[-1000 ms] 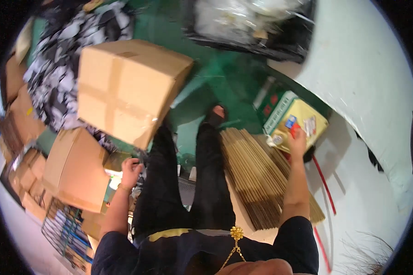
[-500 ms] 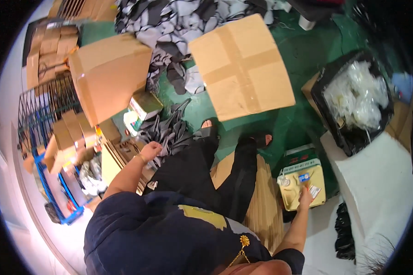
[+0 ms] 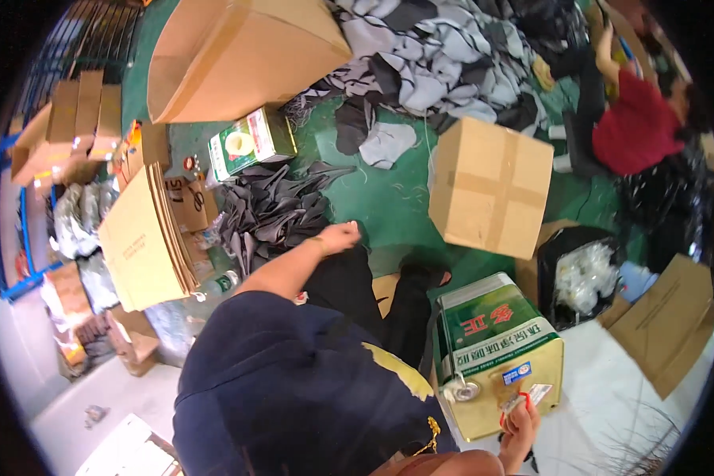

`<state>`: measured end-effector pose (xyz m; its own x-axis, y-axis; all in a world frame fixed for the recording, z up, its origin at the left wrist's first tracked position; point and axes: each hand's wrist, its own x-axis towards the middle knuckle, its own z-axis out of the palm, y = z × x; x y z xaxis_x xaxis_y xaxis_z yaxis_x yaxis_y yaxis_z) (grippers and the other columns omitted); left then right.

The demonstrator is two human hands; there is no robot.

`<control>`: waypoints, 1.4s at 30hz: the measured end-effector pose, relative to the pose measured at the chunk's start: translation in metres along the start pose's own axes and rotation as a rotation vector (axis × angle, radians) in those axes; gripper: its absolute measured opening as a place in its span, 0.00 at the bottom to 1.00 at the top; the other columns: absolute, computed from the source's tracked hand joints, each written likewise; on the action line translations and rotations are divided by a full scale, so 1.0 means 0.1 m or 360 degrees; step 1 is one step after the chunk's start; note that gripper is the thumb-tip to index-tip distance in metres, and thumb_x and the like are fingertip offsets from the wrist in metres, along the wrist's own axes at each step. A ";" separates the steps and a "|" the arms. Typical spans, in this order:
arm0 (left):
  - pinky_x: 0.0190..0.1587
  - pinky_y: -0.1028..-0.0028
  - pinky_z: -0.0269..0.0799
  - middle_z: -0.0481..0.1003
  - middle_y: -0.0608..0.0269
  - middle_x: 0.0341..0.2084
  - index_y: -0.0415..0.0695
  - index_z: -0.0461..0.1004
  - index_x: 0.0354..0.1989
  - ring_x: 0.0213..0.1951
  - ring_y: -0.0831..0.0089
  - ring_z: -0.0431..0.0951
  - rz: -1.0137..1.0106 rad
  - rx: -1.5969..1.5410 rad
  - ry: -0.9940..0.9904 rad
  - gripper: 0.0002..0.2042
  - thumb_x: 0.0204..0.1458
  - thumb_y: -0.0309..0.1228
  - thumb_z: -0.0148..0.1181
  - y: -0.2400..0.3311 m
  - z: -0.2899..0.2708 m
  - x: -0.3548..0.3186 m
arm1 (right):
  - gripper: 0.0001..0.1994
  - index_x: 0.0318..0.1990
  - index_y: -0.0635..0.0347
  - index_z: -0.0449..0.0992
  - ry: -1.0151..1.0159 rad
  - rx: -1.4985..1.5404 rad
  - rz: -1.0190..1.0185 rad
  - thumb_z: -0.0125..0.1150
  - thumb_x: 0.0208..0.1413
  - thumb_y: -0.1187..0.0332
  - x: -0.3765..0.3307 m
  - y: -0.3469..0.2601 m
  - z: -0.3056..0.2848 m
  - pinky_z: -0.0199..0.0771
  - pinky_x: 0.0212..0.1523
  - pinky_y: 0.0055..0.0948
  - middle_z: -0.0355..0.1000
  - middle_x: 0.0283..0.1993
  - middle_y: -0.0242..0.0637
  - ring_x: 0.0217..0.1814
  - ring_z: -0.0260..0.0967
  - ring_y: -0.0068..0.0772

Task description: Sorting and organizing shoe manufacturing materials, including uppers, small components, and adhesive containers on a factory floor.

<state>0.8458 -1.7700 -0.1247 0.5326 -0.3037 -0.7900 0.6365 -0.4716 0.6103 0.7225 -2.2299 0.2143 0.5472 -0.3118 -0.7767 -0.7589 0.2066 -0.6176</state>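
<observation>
My right hand [image 3: 519,422] is closed round the handle on the top of a large square metal can [image 3: 496,357]. The can has a gold top with a round cap at one corner, and green sides with a white band. It is tilted, with its top toward me. My left hand [image 3: 339,236] is curled into a loose fist above my left thigh, and nothing shows in it. Just beyond lies a heap of dark fabric pieces [image 3: 270,206]. Another green and white can [image 3: 252,144] with a round pale opening stands behind that heap.
A closed carton [image 3: 492,186] stands on the green floor ahead, beside a large pile of grey and black pieces [image 3: 444,59]. Flattened cartons [image 3: 147,242] lean at left. At right are a black-lined bin [image 3: 583,278] of clear plastic and a person in red [image 3: 639,123].
The can in my right hand has come up closer and tilted. My left hand has moved rightward over my thigh. The view has turned, bringing a person in red into sight.
</observation>
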 end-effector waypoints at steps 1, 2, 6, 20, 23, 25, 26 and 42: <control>0.25 0.78 0.64 0.66 0.70 0.19 0.47 0.72 0.30 0.24 0.80 0.67 -0.0203 -0.0218 0.0071 0.08 0.47 0.37 0.54 -0.09 0.08 0.06 | 0.07 0.24 0.57 0.61 -0.0074 -0.0074 0.0001 0.52 0.47 0.68 -0.19 -0.28 0.28 0.37 0.11 0.13 0.49 0.14 0.19 0.11 0.41 0.09; 0.27 0.75 0.65 0.68 0.69 0.20 0.46 0.72 0.33 0.27 0.80 0.68 0.0295 0.0213 0.0055 0.11 0.48 0.40 0.54 -0.06 0.17 0.12 | 0.07 0.25 0.59 0.61 -0.0227 -0.0058 -0.0138 0.51 0.48 0.68 -0.36 -0.50 0.56 0.38 0.10 0.13 0.50 0.14 0.20 0.10 0.41 0.09; 0.51 0.68 0.60 0.71 0.52 0.44 0.39 0.72 0.43 0.48 0.61 0.69 0.0434 -0.0283 -0.0131 0.28 0.50 0.55 0.42 0.90 0.65 0.29 | 0.08 0.25 0.60 0.61 -0.0323 -0.0402 -0.0366 0.51 0.48 0.67 -0.78 -1.07 1.48 0.37 0.09 0.13 0.50 0.13 0.22 0.09 0.40 0.09; 0.59 0.60 0.45 0.56 0.45 0.56 0.44 0.58 0.56 0.59 0.51 0.51 0.0074 -0.1338 0.0759 0.36 0.50 0.61 0.26 -0.06 -0.89 -0.85 | 0.13 0.22 0.58 0.63 -0.1222 -0.1726 -0.0722 0.59 0.43 0.61 -0.64 -1.32 4.34 0.42 0.16 0.15 0.54 0.16 0.20 0.16 0.47 0.11; 0.59 0.62 0.47 0.57 0.48 0.56 0.42 0.58 0.57 0.58 0.53 0.53 -0.0167 -0.1699 0.1091 0.37 0.50 0.60 0.24 -0.73 -0.79 -0.95 | 0.11 0.21 0.57 0.64 -0.1472 -0.2171 -0.0767 0.61 0.41 0.66 -0.44 -1.25 5.04 0.48 0.21 0.15 0.54 0.18 0.19 0.21 0.49 0.11; 0.57 0.63 0.51 0.60 0.50 0.55 0.41 0.59 0.56 0.57 0.57 0.57 -0.0162 -0.2223 0.1201 0.37 0.50 0.61 0.27 -1.13 -0.60 -0.99 | 0.11 0.21 0.58 0.65 -0.1733 -0.2364 -0.0894 0.62 0.41 0.66 -0.38 -1.07 5.55 0.49 0.21 0.15 0.55 0.18 0.19 0.21 0.50 0.11; 0.56 0.64 0.53 0.61 0.52 0.54 0.40 0.59 0.56 0.56 0.59 0.59 -0.0042 -0.2557 0.1201 0.37 0.50 0.61 0.29 -1.31 -0.49 -1.04 | 0.10 0.22 0.58 0.66 -0.1875 -0.2411 -0.0897 0.63 0.41 0.66 -0.33 -0.97 5.78 0.50 0.20 0.16 0.54 0.17 0.18 0.21 0.49 0.11; 0.35 0.70 0.67 0.73 0.58 0.24 0.35 0.72 0.32 0.28 0.67 0.72 -0.0444 -0.3827 0.2002 0.39 0.43 0.67 0.39 -1.68 -0.07 -1.35 | 0.11 0.21 0.58 0.71 -0.2896 -0.2490 -0.1381 0.59 0.39 0.59 0.41 0.59 7.98 0.64 0.23 0.31 0.68 0.16 0.36 0.20 0.68 0.35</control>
<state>0.6705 -1.6444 -0.1201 -0.2097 0.2230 -0.9520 -0.4682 0.8319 0.2979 0.9817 -1.4898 0.0474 -0.2672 0.8927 -0.3630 0.5021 -0.1926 -0.8431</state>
